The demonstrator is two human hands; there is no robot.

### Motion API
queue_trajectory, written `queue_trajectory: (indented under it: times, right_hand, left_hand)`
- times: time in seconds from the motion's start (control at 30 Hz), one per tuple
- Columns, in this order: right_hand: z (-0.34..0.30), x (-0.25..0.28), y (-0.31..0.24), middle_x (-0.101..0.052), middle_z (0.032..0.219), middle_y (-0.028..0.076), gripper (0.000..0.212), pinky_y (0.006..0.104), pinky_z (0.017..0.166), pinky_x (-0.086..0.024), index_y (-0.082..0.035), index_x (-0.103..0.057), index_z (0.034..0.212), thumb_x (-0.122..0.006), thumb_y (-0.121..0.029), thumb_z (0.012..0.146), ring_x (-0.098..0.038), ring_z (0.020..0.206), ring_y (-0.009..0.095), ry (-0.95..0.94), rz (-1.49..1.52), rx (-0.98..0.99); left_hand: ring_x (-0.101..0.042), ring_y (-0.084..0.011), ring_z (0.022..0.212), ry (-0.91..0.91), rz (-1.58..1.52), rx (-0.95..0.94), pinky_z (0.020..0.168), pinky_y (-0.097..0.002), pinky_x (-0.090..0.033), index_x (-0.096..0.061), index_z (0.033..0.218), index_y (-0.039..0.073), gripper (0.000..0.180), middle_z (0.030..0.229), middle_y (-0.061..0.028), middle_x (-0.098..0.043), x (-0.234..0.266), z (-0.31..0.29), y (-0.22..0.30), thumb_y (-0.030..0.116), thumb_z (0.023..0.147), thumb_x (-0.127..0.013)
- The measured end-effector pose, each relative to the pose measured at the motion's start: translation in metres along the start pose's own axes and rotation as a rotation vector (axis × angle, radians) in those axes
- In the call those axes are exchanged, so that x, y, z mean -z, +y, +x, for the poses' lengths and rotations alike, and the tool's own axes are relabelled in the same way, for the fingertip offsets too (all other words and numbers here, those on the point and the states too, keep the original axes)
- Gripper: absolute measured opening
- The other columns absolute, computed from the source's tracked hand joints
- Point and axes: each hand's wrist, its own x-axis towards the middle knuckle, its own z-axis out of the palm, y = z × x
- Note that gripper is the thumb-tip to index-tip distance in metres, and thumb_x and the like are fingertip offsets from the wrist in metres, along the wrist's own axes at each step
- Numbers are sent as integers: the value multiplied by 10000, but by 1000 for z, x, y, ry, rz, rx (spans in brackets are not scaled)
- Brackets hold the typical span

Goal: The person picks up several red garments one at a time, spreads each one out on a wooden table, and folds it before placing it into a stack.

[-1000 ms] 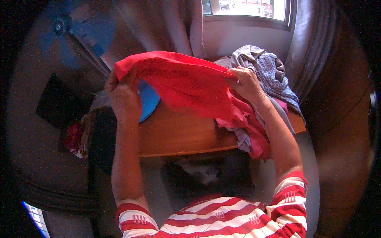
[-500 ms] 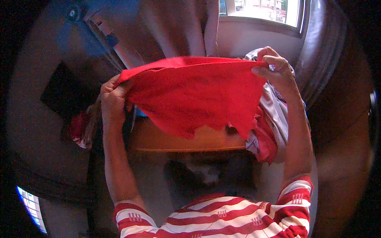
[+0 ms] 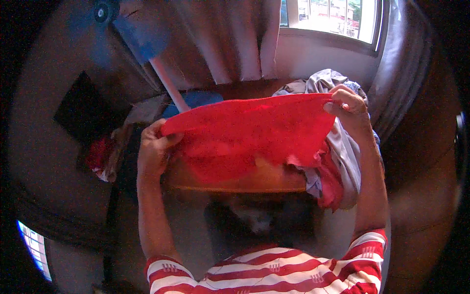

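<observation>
A bright red cloth (image 3: 249, 130) is stretched between my hands above the table, its lower edge hanging loose and slightly blurred. My left hand (image 3: 155, 147) pinches its upper left corner, thumb on the near side. At the upper right corner my right hand (image 3: 348, 103) grips the cloth between thumb and bent fingers. The top edge is pulled nearly straight. Whether the cloth is a garment or a plain piece of fabric I cannot tell.
Beneath the cloth is a wooden table (image 3: 235, 185). A heap of grey and red clothes (image 3: 345, 152) lies at its right side, partly over the edge. Behind stand a blue fan (image 3: 104, 12) with a white pole, a curtain (image 3: 230, 39) and a window (image 3: 338, 17).
Both hands have come lower and nearer to me, the left one also moving right. The cloth's top edge has dropped, uncovering the fan's pole and more of the heap.
</observation>
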Motion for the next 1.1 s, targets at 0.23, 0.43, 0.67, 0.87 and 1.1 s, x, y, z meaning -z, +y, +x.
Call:
queue_trajectory:
  times: [0.23, 0.43, 0.67, 0.87, 1.1]
  right_hand:
    - [-6, -34, -14, -560, 845, 134, 84, 349, 668, -484, 5, -534, 778, -608, -2, 740, -588, 752, 290, 138, -293, 270]
    - [-99, -73, 0, -552, 830, 190, 234, 363, 649, -483, 9, -517, 720, -687, -148, 756, -575, 738, 329, 67, -168, 144]
    - [-175, -123, 24, -562, 808, 144, 107, 305, 542, -453, -9, -497, 663, -594, 32, 647, -572, 675, 239, 115, -83, -303]
    - [-177, -126, 20, -518, 856, 114, 200, 265, 519, -401, -30, -428, 681, -549, 88, 573, -490, 613, 191, 146, -30, -379]
    - [-182, -132, 38, -475, 803, 78, 260, 242, 571, -387, -44, -414, 766, -605, 74, 634, -443, 645, 151, 379, 161, -373]
  left_hand:
    - [-583, -141, 841, 52, 86, -289, 778, -281, -483, -606, 886, 36, 172, 888, -53, -621, 11, 2, -23, -41, 736, -638]
    - [-504, -123, 894, -78, 472, -250, 721, -226, -423, -527, 871, 60, 222, 919, -46, -522, 48, -60, -114, 2, 681, -626]
    - [-497, -325, 931, -38, 1033, -347, 828, -395, -415, -532, 786, 14, 250, 882, -136, -533, 42, -102, -170, 58, 585, -673]
    - [-492, -304, 951, -83, 1174, -326, 822, -393, -411, -517, 719, 25, 215, 889, -126, -530, 25, -113, -162, 70, 611, -698]
    - [-533, -312, 678, 172, 1520, -634, 579, -384, -457, -541, 754, 14, 84, 675, -112, -501, 35, -119, -148, 17, 722, -619]
